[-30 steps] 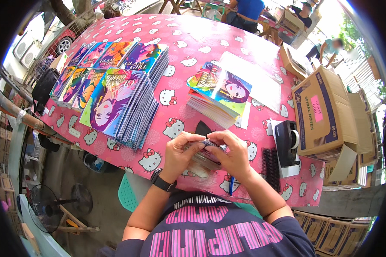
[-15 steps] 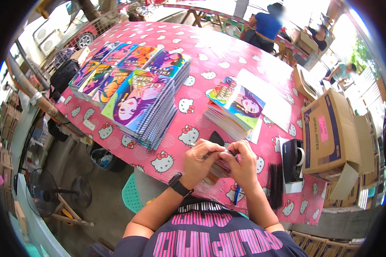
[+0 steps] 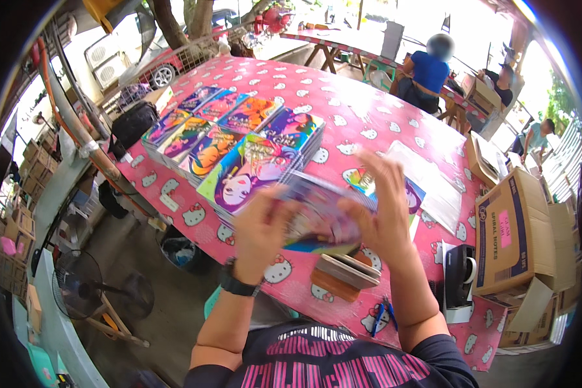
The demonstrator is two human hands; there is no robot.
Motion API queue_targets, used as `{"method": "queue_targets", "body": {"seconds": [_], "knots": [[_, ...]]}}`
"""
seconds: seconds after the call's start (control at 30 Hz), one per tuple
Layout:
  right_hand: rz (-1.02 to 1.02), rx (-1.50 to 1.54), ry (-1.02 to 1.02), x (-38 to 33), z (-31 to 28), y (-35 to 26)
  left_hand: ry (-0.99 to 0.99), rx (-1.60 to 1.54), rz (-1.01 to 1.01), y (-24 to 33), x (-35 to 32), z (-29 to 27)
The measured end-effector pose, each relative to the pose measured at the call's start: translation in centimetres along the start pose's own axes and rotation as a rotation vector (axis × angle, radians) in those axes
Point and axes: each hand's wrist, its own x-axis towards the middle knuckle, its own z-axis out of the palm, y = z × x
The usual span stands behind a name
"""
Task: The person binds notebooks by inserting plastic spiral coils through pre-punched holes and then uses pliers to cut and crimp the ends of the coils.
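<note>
I hold a colourful notebook (image 3: 317, 216) up above the pink table (image 3: 368, 97), both hands on it. My left hand (image 3: 260, 227) grips its left edge, fingers curled round it and thumb on top; a black watch (image 3: 237, 283) sits on that wrist. My right hand (image 3: 383, 210) clasps the right edge with the fingers partly spread, the tips raised above the cover — motion blur softens them, so I cannot tell exactly how each finger lies. The notebook is lifted off the cloth and tilted slightly.

Taking the notebook as my mark: just below it lies a short stack of brown-edged books (image 3: 346, 271) on the table. To its upper left, rows of bright-covered notebooks (image 3: 239, 139) stand in overlapping piles. Behind it, partly hidden by my right hand, is another pile with a cartoon face on top (image 3: 412, 194), and past that a clear plastic sleeve (image 3: 427, 174). To its right, near the table's edge, sits a black tape dispenser (image 3: 459, 278) — beyond that, an open cardboard box (image 3: 514, 233). Below and right of it, blue pens (image 3: 383, 317) lie on the cloth. Far behind, a person in a blue shirt (image 3: 427, 71) sits at another table.
</note>
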Motion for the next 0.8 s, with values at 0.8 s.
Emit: {"method": "queue_targets", "body": {"seconds": [0.8], "knots": [[0.715, 0.685, 0.425, -2.5, 24.7, 13.0, 0.596, -0.358, -0.148, -19.2, 5.9, -6.3]]}}
